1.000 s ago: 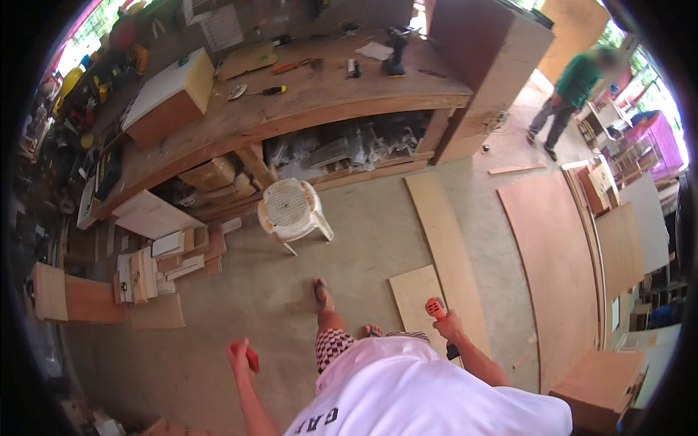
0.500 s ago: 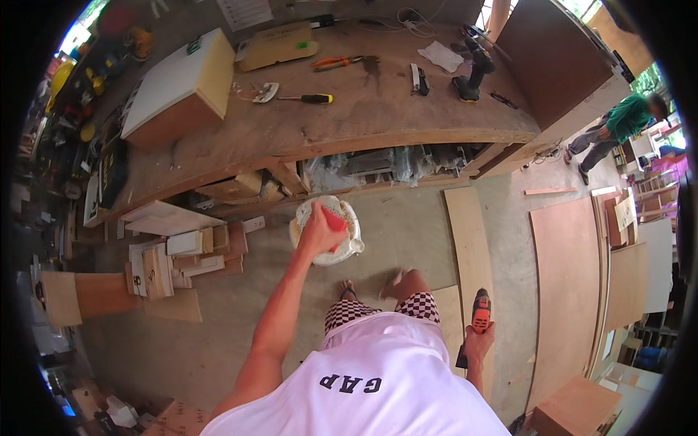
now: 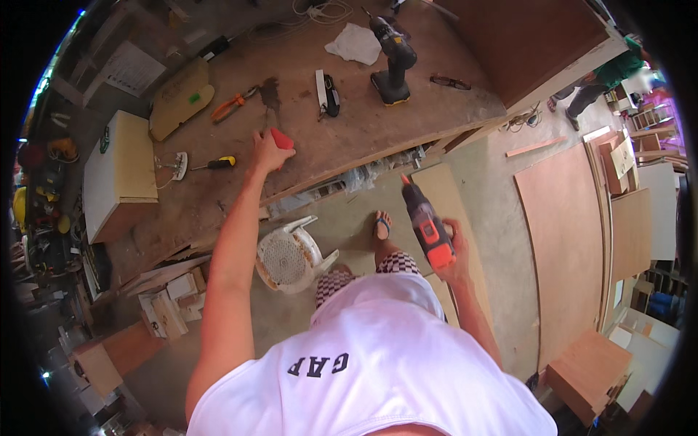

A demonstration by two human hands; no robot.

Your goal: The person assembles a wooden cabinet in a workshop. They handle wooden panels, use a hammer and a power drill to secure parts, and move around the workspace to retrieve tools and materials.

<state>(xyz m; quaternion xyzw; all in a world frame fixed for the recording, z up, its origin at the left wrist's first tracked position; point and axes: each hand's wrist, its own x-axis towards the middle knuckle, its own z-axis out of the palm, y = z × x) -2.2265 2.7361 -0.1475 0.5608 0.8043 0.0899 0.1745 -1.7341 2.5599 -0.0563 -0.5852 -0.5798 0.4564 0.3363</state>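
My left hand (image 3: 269, 154) reaches over the front part of the wooden workbench (image 3: 240, 171), its fingers closed on a small red object (image 3: 282, 139) whose kind I cannot make out. Lower right, in front of the bench, my right hand (image 3: 458, 256) grips an orange-and-black cordless drill (image 3: 427, 231), its tip pointing up and away from me. Near the left hand lie orange-handled pliers (image 3: 231, 105) and a yellow-and-black screwdriver (image 3: 217, 163). Below my left hand, on the floor, is a white plastic stool (image 3: 285, 261) with a perforated seat.
A second cordless drill (image 3: 394, 65) stands on the bench by a white cloth (image 3: 354, 45) and a utility knife (image 3: 331, 94). A white box (image 3: 120, 174) occupies the bench's left end. Wooden panels (image 3: 563, 240) lie at right. A person in green (image 3: 618, 73) stands beyond.
My left hand has gone from above the stool to above the bench, still with the red object. My right hand has raised the drill forward. The view has shifted toward the bench.
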